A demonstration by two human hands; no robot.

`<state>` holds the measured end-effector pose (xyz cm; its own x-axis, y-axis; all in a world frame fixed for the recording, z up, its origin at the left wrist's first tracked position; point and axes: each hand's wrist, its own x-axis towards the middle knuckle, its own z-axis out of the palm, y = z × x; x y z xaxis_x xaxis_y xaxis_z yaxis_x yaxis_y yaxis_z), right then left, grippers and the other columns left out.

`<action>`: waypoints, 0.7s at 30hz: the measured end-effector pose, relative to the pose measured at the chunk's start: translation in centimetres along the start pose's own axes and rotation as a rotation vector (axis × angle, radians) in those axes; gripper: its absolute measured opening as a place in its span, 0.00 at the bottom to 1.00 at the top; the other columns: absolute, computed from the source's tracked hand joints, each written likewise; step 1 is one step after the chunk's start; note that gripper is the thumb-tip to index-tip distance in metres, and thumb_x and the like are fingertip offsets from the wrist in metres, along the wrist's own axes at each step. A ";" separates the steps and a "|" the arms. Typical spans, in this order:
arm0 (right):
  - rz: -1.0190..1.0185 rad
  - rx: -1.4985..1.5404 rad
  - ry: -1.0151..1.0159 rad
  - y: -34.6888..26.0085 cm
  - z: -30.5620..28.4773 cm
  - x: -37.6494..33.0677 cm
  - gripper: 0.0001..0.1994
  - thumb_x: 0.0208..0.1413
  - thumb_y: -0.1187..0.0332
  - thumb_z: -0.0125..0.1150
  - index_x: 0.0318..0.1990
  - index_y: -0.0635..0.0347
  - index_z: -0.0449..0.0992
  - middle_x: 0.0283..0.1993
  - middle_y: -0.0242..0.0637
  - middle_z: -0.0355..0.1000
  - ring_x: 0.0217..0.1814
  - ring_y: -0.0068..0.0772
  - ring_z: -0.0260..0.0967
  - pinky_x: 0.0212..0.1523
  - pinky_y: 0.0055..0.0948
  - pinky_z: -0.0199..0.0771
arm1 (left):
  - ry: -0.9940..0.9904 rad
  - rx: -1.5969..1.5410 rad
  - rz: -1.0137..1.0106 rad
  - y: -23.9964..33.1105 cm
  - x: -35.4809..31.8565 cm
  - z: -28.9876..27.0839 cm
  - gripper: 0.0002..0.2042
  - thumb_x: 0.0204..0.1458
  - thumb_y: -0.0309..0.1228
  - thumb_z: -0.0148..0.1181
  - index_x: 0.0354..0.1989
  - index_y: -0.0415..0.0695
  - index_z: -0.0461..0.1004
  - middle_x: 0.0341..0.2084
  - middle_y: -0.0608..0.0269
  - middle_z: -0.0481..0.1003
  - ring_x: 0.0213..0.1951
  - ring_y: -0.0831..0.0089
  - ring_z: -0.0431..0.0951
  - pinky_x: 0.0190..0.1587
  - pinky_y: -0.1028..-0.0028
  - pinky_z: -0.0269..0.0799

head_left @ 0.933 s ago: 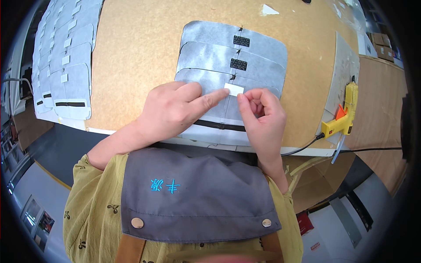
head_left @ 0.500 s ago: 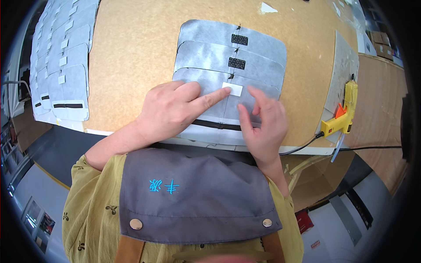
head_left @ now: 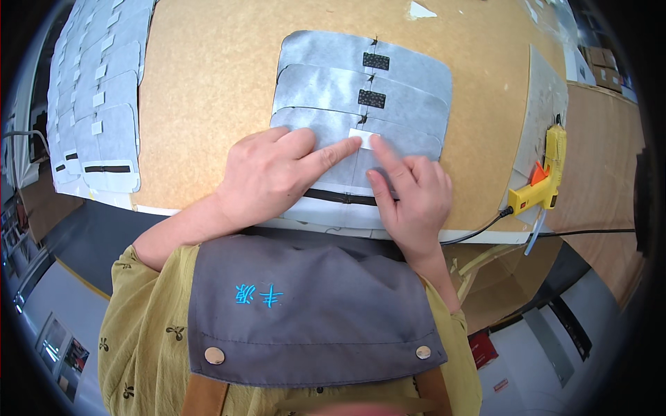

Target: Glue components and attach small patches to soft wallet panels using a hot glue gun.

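A small white rectangular patch (head_left: 363,134) lies on the nearest of several overlapping grey fabric-like panels (head_left: 409,135). My left hand (head_left: 270,173) rests on that panel, index fingertip pressed on the patch's left part, other fingers curled under. At the patch's right part is the index fingertip of my right hand (head_left: 418,197), its thumb held apart. Neither hand grips anything. Farther up the middle seam, the other panels bear black textured patches, one far (head_left: 375,61) and one nearer (head_left: 372,99). A black strip (head_left: 340,197) crosses the nearest panel's lower edge, partly hidden by my hands.
More grey panels (head_left: 118,142) with white patches lie overlapped at the table's left. A yellow glue gun (head_left: 553,166) with a black cable stands at the right edge, beside a pale board (head_left: 538,118). A white scrap (head_left: 421,10) lies at the far side.
My right hand has moved slightly left, and its index finger has come down onto the white patch's right part. The left index fingertip stays on the patch. The panels have shifted slightly left.
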<state>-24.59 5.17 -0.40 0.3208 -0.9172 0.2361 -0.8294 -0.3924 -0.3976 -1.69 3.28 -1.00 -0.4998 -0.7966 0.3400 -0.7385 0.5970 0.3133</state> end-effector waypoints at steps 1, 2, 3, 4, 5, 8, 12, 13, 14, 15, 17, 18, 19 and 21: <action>0.002 -0.001 0.000 -0.1 0.0 0.1 0.21 0.51 0.62 0.71 0.55 0.43 0.82 0.27 0.26 0.62 0.28 0.29 0.60 0.31 0.31 0.61 | 0.000 -0.001 0.001 0.0 0.0 0.1 0.28 0.41 0.29 0.66 0.56 0.62 0.80 0.16 0.71 0.55 0.17 0.75 0.62 0.17 0.72 0.61; 0.035 0.036 0.011 -0.2 -0.1 0.2 0.21 0.52 0.62 0.70 0.55 0.43 0.82 0.27 0.26 0.62 0.28 0.29 0.60 0.31 0.31 0.61 | 0.008 0.007 -0.011 0.1 0.0 0.2 0.27 0.41 0.29 0.66 0.56 0.63 0.80 0.16 0.71 0.55 0.17 0.75 0.62 0.17 0.72 0.60; 0.069 0.073 0.021 -0.3 -0.2 0.2 0.21 0.52 0.62 0.70 0.55 0.43 0.82 0.27 0.27 0.62 0.28 0.29 0.60 0.32 0.31 0.61 | 0.016 0.014 -0.023 0.1 0.1 0.2 0.27 0.42 0.29 0.66 0.56 0.63 0.80 0.16 0.71 0.55 0.17 0.75 0.62 0.17 0.72 0.60; 0.070 0.073 0.021 -0.2 -0.1 0.3 0.21 0.52 0.62 0.70 0.55 0.43 0.82 0.27 0.27 0.62 0.28 0.29 0.60 0.32 0.31 0.61 | 0.015 0.014 -0.022 0.1 0.1 0.2 0.27 0.42 0.29 0.66 0.56 0.63 0.80 0.16 0.71 0.55 0.17 0.75 0.62 0.17 0.72 0.60; 0.054 0.065 0.009 -0.1 -0.1 0.2 0.21 0.52 0.62 0.70 0.55 0.43 0.82 0.27 0.27 0.62 0.28 0.29 0.60 0.31 0.30 0.61 | 0.004 0.021 -0.025 0.2 0.1 0.2 0.27 0.42 0.29 0.66 0.56 0.63 0.80 0.16 0.71 0.55 0.17 0.75 0.62 0.17 0.72 0.60; 0.040 0.037 -0.007 -0.2 -0.1 0.4 0.21 0.51 0.62 0.71 0.55 0.43 0.82 0.27 0.26 0.62 0.28 0.29 0.60 0.31 0.30 0.61 | -0.009 0.033 -0.027 0.2 0.2 0.1 0.27 0.43 0.29 0.67 0.56 0.63 0.80 0.16 0.71 0.55 0.17 0.76 0.62 0.17 0.73 0.60; 0.037 0.039 0.006 0.0 0.0 0.3 0.21 0.50 0.63 0.72 0.55 0.43 0.82 0.27 0.26 0.62 0.28 0.28 0.60 0.31 0.30 0.60 | -0.003 0.022 -0.022 0.1 0.3 0.1 0.27 0.42 0.29 0.66 0.55 0.62 0.80 0.16 0.71 0.55 0.17 0.76 0.62 0.17 0.73 0.60; 0.038 0.038 0.006 0.0 0.0 0.2 0.21 0.50 0.63 0.72 0.55 0.43 0.82 0.27 0.26 0.62 0.28 0.28 0.60 0.31 0.30 0.60 | -0.003 0.021 -0.022 0.1 0.2 0.0 0.27 0.42 0.29 0.66 0.55 0.62 0.80 0.16 0.71 0.55 0.17 0.76 0.62 0.17 0.73 0.60; 0.008 0.041 0.015 0.1 -0.1 0.1 0.21 0.50 0.63 0.72 0.54 0.43 0.83 0.27 0.26 0.62 0.28 0.28 0.60 0.31 0.30 0.60 | 0.009 0.005 -0.002 -0.1 0.1 0.0 0.27 0.41 0.28 0.66 0.55 0.62 0.80 0.16 0.71 0.55 0.17 0.76 0.62 0.17 0.73 0.60; -0.021 0.045 0.023 0.1 -0.1 -0.1 0.21 0.49 0.64 0.72 0.54 0.43 0.83 0.27 0.26 0.62 0.28 0.28 0.61 0.31 0.31 0.60 | 0.021 -0.011 0.018 -0.1 0.0 0.0 0.28 0.41 0.28 0.66 0.55 0.62 0.80 0.16 0.71 0.55 0.17 0.75 0.62 0.17 0.73 0.61; -0.020 0.038 0.031 0.1 0.1 -0.1 0.20 0.49 0.64 0.72 0.53 0.43 0.83 0.27 0.26 0.63 0.28 0.28 0.61 0.31 0.30 0.59 | 0.013 -0.012 0.015 -0.1 -0.1 0.0 0.28 0.40 0.28 0.66 0.55 0.62 0.80 0.16 0.71 0.55 0.17 0.75 0.62 0.18 0.73 0.61; -0.019 0.032 0.037 0.0 0.2 -0.1 0.20 0.49 0.64 0.72 0.53 0.43 0.84 0.28 0.26 0.63 0.28 0.28 0.61 0.31 0.30 0.59 | 0.003 -0.012 0.011 0.0 -0.2 0.0 0.28 0.40 0.27 0.66 0.55 0.61 0.80 0.16 0.71 0.55 0.17 0.75 0.62 0.18 0.73 0.61; -0.019 0.030 0.039 0.0 0.1 0.0 0.20 0.49 0.64 0.72 0.53 0.43 0.84 0.28 0.26 0.63 0.28 0.28 0.61 0.31 0.30 0.59 | 0.005 -0.012 0.013 -0.1 -0.1 0.0 0.28 0.40 0.27 0.66 0.55 0.61 0.80 0.16 0.71 0.55 0.17 0.75 0.62 0.18 0.73 0.61; -0.014 0.012 0.035 0.0 0.0 0.0 0.19 0.49 0.63 0.72 0.52 0.43 0.84 0.28 0.26 0.63 0.29 0.28 0.62 0.32 0.30 0.59 | 0.023 -0.017 0.009 -0.1 0.0 0.1 0.28 0.40 0.27 0.66 0.56 0.61 0.80 0.16 0.71 0.56 0.17 0.74 0.63 0.18 0.72 0.62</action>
<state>-24.58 5.13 -0.44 0.3160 -0.9088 0.2724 -0.8193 -0.4062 -0.4047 -1.67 3.21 -1.12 -0.4957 -0.7888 0.3634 -0.7262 0.6060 0.3248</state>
